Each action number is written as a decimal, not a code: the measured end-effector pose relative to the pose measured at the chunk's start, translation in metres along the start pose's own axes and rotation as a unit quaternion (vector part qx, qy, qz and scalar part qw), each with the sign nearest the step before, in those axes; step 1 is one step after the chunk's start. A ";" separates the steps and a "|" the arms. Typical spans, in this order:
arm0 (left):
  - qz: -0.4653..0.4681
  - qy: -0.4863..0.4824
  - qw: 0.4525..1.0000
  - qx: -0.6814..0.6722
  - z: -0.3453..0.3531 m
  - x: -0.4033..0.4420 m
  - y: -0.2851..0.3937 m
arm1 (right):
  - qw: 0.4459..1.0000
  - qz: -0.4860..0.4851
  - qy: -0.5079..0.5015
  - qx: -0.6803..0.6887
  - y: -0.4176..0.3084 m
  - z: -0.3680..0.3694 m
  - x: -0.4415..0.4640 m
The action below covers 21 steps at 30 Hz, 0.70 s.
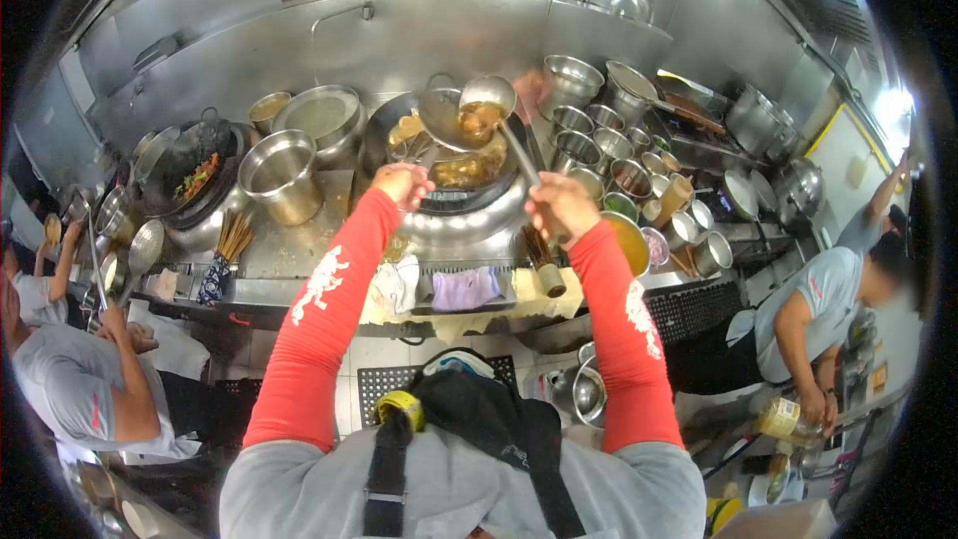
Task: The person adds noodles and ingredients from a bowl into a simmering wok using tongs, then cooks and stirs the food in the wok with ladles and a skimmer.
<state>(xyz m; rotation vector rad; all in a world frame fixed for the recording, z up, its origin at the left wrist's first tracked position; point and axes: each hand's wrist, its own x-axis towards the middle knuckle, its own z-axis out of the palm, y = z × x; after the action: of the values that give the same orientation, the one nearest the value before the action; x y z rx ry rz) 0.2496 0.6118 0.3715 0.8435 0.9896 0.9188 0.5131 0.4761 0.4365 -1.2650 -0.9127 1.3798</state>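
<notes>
My right hand [561, 206] is closed around the handle of a metal ladle [490, 90]. The ladle's round bowl holds brownish food and liquid, tilted above the wok. My left hand [403, 185] is closed on the handle of what looks like a round strainer [441, 118], which hangs over the wok just left of the ladle and partly overlaps it. Beneath both tools a dark wok [375, 140] sits on the burner with golden-brown liquid [469, 168] and some pale pieces of food in it. The strainer hides part of the wok's contents.
Metal pots [280, 178] stand left of the wok, beyond them a second wok [168, 180] with food. Several small seasoning pots [632, 178] crowd the right side. A purple cloth [466, 288] lies at the front edge. Co-workers stand left [75, 379] and right [813, 304].
</notes>
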 end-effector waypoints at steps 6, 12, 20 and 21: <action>-0.007 -0.039 0.997 -0.060 -0.002 0.004 -0.023 | 0.846 -0.217 0.129 -0.470 0.044 -0.004 -0.016; -0.001 -0.035 0.997 -0.065 -0.007 -0.004 -0.020 | 0.859 -0.210 0.135 -0.448 0.053 -0.016 -0.023; -0.010 -0.037 0.995 -0.091 -0.004 -0.008 -0.015 | 0.906 -0.199 0.122 -0.353 0.075 -0.031 -0.010; -0.011 -0.036 0.995 -0.090 -0.004 -0.005 -0.016 | 0.908 -0.195 0.126 -0.349 0.077 -0.031 -0.008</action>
<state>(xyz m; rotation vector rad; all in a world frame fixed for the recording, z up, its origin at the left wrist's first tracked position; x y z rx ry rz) 0.2488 0.6015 0.3574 0.7076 0.8383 0.9373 0.5286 0.4492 0.3591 -1.6190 -1.4473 0.5550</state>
